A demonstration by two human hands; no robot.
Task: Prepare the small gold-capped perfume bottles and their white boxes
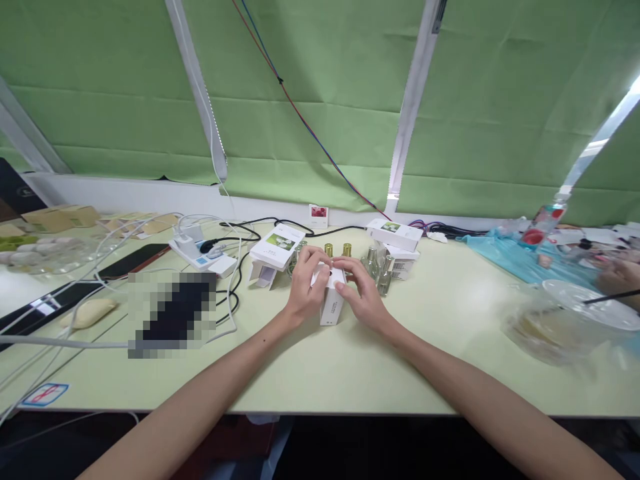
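Note:
A small white cardboard box (pixel 331 308) stands upright on the table between my hands. My left hand (pixel 307 285) wraps round its upper left side, the fingers bent over the top. From the right, my right hand (pixel 364 293) grips the same box, thumb near its top edge. The box's opening is mostly hidden by my fingers. Just behind are small glass bottles, some with gold caps (pixel 347 250), and a clear glass bottle (pixel 385 277) beside my right hand. To the left lies a white box with a green flower print (pixel 279 244), resting on another box (pixel 262 275).
More white boxes (pixel 395 233) lie behind the bottles. A power strip (pixel 200 252) with tangled cables and a dark phone-like slab (pixel 133 260) occupy the left. At right are a clear plastic bowl (pixel 545 333) and a blue plastic bag (pixel 520 260). Green blinds (pixel 320 133) rise behind.

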